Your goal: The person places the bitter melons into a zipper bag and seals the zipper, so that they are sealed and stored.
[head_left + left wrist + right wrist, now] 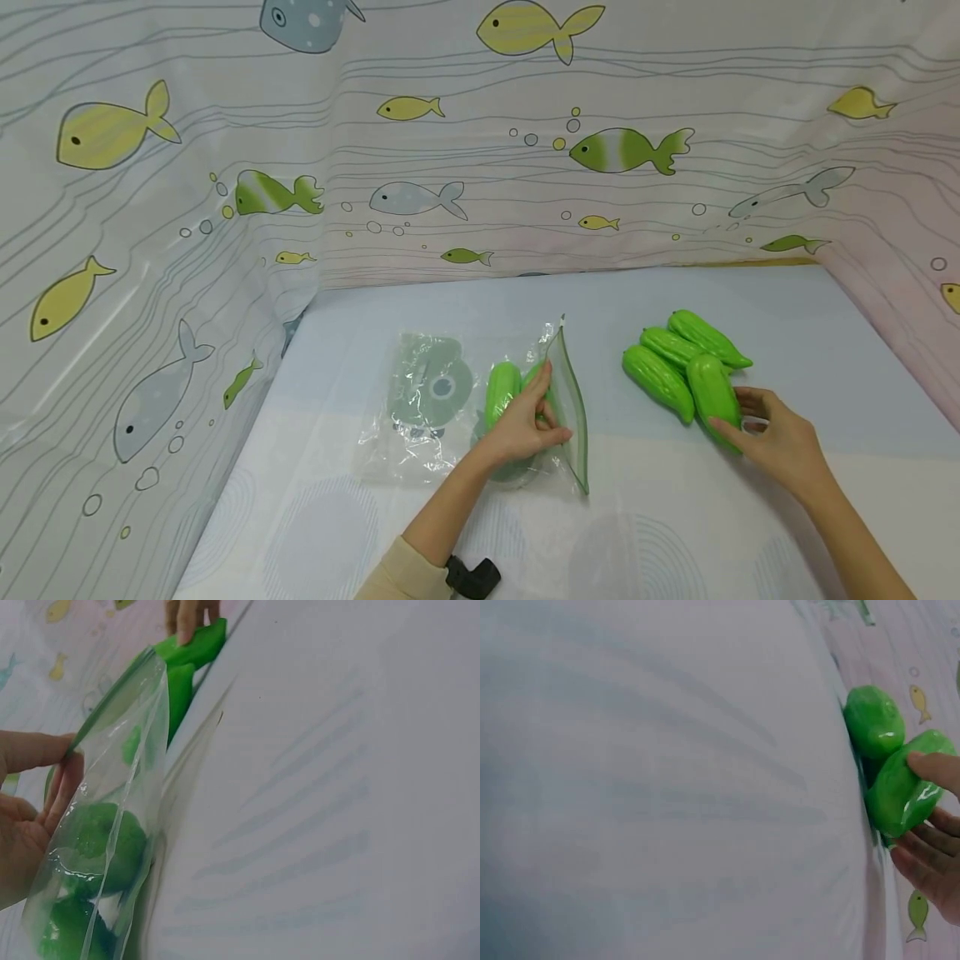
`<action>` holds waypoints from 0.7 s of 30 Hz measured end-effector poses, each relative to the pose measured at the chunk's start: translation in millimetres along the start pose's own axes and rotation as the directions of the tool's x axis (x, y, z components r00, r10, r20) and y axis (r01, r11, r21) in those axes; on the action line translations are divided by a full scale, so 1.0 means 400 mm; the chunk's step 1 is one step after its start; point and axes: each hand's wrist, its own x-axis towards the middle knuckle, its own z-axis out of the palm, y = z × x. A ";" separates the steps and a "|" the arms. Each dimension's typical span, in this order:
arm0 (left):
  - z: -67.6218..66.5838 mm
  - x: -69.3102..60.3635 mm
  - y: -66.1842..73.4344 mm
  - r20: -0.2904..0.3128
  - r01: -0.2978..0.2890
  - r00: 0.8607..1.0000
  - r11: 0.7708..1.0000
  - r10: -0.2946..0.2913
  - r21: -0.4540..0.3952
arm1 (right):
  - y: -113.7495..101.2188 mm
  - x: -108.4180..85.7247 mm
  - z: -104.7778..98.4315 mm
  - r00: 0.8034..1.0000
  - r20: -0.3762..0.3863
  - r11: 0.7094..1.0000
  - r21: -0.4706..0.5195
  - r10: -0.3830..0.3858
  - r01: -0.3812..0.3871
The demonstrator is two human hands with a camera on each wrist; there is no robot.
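Note:
A clear zip bag (375, 454) with a green print lies left of centre, its mouth facing right. My left hand (521, 425) pinches the bag's rim, which stands apart in the left wrist view. Through the clear plastic two green bitter melons (501, 396) show; the second is partly behind my fingers. On the right, my right hand (783, 442) grips a glossy, ridged bitter melon (711, 387), thumb on the near side and fingers on the other. Three more bitter melons (654, 383) lie in a group against it. In the right wrist view the gripped bitter melon (904, 791) touches another.
A pale patterned cloth (615, 533) covers the table. Behind and at both sides hangs a fish-print curtain (510, 167). A black device (474, 577) sits at my left wrist, near the sleeve.

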 end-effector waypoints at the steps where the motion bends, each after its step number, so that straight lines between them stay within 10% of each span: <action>1: 0.000 0.000 -0.002 0.001 -0.004 1.000 1.000 0.004 -0.005 | -0.001 0.000 -0.001 1.000 -0.001 1.000 0.005 0.001 -0.001; 21: 0.000 -0.003 0.001 0.003 -0.007 1.000 1.000 0.007 -0.017 | -0.029 -0.007 -0.001 0.946 -0.226 0.967 0.050 -0.231 0.248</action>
